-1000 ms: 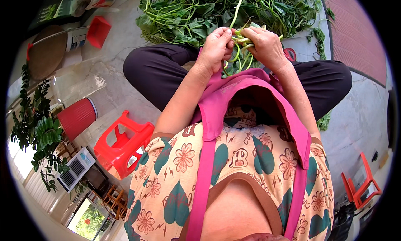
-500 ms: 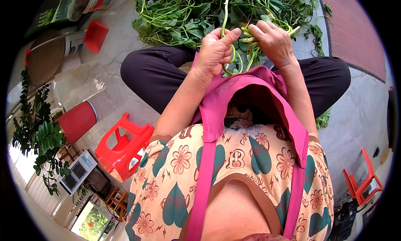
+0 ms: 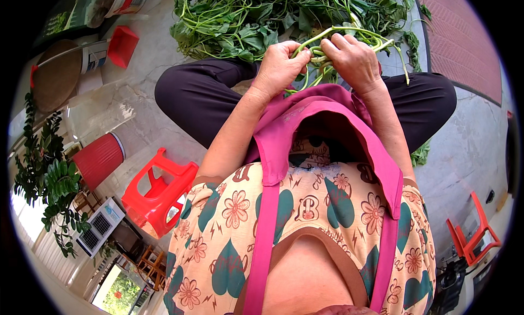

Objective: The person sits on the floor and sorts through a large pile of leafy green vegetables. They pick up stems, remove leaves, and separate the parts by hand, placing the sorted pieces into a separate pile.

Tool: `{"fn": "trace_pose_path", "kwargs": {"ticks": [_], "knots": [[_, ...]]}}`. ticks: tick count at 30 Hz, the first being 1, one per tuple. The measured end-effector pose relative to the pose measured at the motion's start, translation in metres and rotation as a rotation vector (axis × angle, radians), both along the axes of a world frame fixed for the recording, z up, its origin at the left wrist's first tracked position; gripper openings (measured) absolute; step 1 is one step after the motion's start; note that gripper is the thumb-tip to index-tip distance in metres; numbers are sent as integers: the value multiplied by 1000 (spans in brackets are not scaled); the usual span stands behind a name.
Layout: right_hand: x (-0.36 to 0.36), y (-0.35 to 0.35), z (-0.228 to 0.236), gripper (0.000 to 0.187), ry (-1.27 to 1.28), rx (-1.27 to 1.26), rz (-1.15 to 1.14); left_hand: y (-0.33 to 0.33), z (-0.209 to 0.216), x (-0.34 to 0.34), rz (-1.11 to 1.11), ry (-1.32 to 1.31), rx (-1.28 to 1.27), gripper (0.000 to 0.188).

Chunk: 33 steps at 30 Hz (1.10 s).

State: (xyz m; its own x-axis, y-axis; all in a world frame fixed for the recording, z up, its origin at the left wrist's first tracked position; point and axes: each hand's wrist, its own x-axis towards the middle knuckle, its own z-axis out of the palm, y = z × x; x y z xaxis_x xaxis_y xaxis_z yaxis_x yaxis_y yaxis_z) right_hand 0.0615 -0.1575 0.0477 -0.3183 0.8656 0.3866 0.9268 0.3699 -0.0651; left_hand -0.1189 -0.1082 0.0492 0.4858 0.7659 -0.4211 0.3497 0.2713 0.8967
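Observation:
Both of my hands meet over my lap, in front of the magenta apron [image 3: 275,151]. Between thumb and fingers, my left hand [image 3: 277,69] pinches a pale green vine stem [image 3: 333,29], which arches over my right hand and droops at its far end. My right hand [image 3: 355,61] is closed round a small bundle of green stems [image 3: 382,43] whose ends poke out to the right. More thin stems hang below the fingers. Just beyond the hands spreads a heap of leafy green vines [image 3: 240,28] on the floor.
My crossed legs [image 3: 202,94] flank the work. To the left are a red plastic stool [image 3: 161,192], a red ribbed bin [image 3: 99,161], a red dustpan [image 3: 123,46] and a leafy potted plant [image 3: 60,176]. A reddish mat [image 3: 464,47] and an orange-red stool [image 3: 474,236] lie to the right.
The long stem stood upright from my left hand before; now it bends over to the right across my right hand. Both hands have come closer together, and my left has turned knuckles-up.

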Motion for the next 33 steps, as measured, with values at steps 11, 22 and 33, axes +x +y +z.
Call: {"fn": "trace_pose_path", "kwargs": {"ticks": [11, 22, 33], "knots": [[-12, -5, -3, 9, 20, -22, 17, -1, -6, -1, 2, 161, 231, 11], [21, -3, -8, 22, 1388, -250, -331, 13, -1, -21, 308, -598, -588, 20], [203, -64, 77, 13, 1577, 873, -707, 47, -15, -59, 463, -788, -557, 33]]}}
